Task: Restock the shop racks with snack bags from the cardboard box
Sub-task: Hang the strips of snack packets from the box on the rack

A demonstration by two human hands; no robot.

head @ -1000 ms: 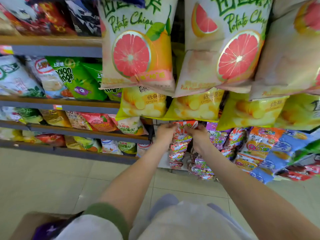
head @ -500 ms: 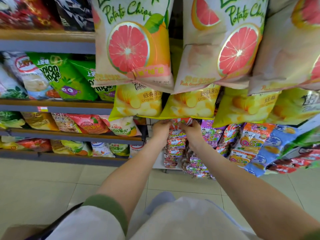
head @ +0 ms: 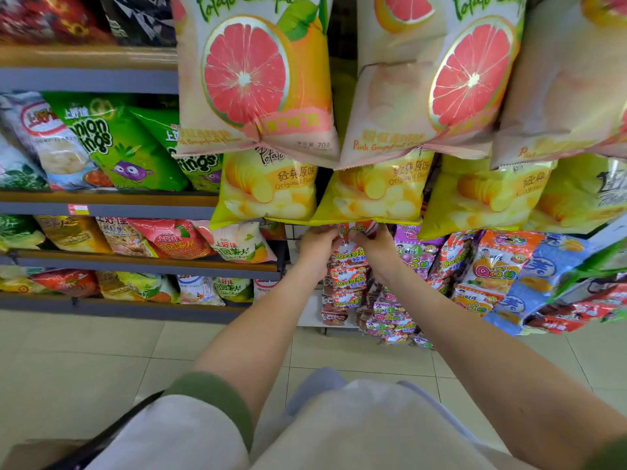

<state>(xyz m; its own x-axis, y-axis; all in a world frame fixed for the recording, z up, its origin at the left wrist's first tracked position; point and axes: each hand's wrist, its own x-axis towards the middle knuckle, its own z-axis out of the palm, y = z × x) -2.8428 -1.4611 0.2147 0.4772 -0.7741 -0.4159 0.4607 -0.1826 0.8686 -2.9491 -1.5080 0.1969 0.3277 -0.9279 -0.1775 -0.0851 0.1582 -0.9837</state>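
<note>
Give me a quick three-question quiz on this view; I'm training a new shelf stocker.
1. True or false: the left hand and the right hand both grip the red snack bag.
2. Which bags hang just above the hands? A. purple candy bags B. yellow chip bags C. blue bags
3. Fill in: the grapefruit chip bags hang ___ the yellow ones.
Key: 1 true; 2 B; 3 above.

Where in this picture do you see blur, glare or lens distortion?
Head view: the wide lens swells the grapefruit chip bags at the top; the upper-left shelf is smeared by blur; soft sheen lies on the yellow chip bags; the left hand and right hand on the red snack bag look fairly sharp.
</note>
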